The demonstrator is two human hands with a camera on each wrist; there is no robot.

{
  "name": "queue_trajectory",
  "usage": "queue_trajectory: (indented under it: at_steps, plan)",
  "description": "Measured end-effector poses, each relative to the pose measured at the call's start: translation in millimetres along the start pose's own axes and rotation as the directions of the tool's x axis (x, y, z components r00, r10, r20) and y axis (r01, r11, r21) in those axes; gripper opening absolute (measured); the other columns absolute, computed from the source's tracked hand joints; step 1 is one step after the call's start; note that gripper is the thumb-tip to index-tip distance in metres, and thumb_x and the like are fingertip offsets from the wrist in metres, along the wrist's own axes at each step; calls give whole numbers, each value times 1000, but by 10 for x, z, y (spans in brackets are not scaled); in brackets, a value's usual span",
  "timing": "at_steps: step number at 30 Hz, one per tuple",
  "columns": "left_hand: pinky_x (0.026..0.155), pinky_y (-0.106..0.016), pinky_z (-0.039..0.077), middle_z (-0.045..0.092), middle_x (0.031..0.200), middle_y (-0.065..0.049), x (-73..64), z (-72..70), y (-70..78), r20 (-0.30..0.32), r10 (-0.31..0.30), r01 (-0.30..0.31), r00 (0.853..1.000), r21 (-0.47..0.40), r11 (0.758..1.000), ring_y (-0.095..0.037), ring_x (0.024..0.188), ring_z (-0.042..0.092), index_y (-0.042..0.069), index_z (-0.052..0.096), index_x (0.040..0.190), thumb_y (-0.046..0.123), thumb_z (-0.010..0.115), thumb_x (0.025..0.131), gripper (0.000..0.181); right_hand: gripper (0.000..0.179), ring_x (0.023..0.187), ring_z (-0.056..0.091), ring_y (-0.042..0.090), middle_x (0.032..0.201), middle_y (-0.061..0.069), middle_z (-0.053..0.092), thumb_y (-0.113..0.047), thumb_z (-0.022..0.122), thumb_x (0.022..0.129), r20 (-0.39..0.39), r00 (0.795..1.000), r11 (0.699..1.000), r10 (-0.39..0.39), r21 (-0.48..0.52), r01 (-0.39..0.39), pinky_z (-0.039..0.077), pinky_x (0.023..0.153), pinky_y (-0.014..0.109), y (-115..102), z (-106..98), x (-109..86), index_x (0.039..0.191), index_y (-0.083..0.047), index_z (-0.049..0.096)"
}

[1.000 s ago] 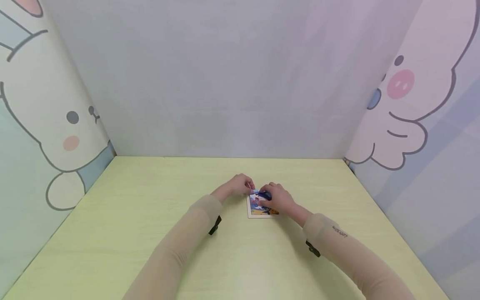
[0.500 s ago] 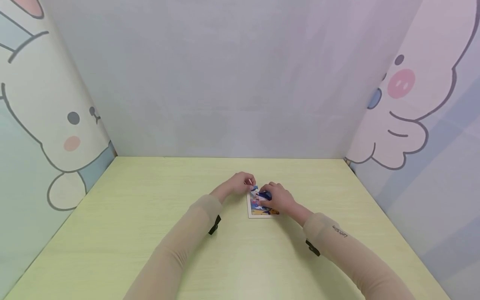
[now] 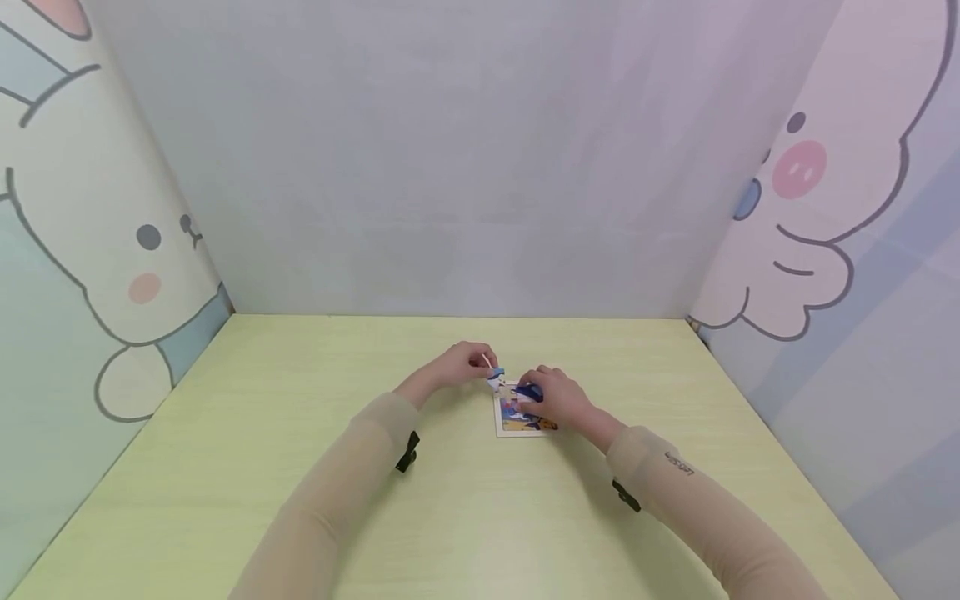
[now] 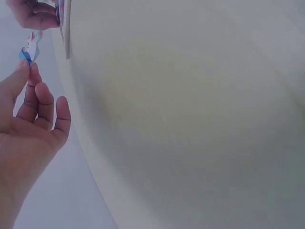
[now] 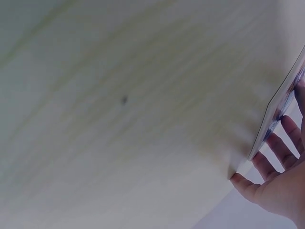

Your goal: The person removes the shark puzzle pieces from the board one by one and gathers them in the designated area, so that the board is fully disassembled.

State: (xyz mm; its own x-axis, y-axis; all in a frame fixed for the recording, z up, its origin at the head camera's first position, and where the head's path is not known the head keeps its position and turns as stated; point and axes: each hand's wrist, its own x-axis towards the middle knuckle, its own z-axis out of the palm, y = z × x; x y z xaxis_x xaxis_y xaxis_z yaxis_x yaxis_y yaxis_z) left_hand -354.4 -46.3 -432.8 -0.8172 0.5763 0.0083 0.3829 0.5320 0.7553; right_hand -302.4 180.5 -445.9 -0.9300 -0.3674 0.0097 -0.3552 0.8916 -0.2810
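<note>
My left hand (image 3: 460, 364) pinches a small jigsaw puzzle piece (image 4: 31, 47), blue and white with bits of red, between thumb and fingertip. In the left wrist view its other fingers are loosely bent. The piece is held up at the top left corner of a jigsaw puzzle (image 3: 519, 433), a colourful picture with a pale border lying on the table. Over the puzzle's right side lies my right hand (image 3: 558, 396), covering part of the picture. In the right wrist view its fingers (image 5: 282, 151) are spread along the puzzle's edge, and one fingertip touches the table.
The pale yellow-green table (image 3: 337, 517) stretches around the puzzle on all sides. A plain grey-white wall (image 3: 465, 167) stands behind it. Side panels with a cartoon rabbit (image 3: 112, 250) and a cartoon pig (image 3: 832, 183) flank the table.
My left hand has lifted the puzzle piece up from the puzzle's top left corner and drawn it left. The right hand has stayed on the puzzle.
</note>
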Motion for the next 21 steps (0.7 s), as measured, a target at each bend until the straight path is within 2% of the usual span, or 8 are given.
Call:
queue_trajectory:
  at_steps: [4,9,16,21]
  plan:
    - [69,-26,45,65,87,-1,-90,-125,-28,-4,31,-31,1000,-3,1000,-13,76,55,13,64,100,16,62,92,9,48,97,51,20,112,2,58,-51,69,80,22,1000,1000,-8,-5,8,46,86,41,15,-11,-2,117,-22,61]
    - [70,-27,44,65,87,-1,-201,-291,-70,-5,35,-35,999,-8,999,-16,79,55,13,63,101,17,62,92,11,52,101,52,20,115,1,57,-53,68,80,40,998,999,-41,-31,42,46,89,42,43,-33,-25,121,-23,60]
    - [74,-30,43,65,89,-2,-353,-525,-192,-17,1,-1,1000,-39,999,-33,92,58,12,62,102,18,61,92,11,52,103,53,22,115,2,57,-51,69,80,43,994,994,-103,-42,104,46,87,44,67,-81,-51,122,-22,59]
    - [77,-32,43,67,91,-4,-474,-677,-319,-35,-36,34,999,-41,999,-37,96,58,10,61,102,18,61,93,12,55,106,52,23,117,2,56,-52,69,79,61,990,990,-128,-50,131,45,89,45,101,-86,-51,125,-23,58]
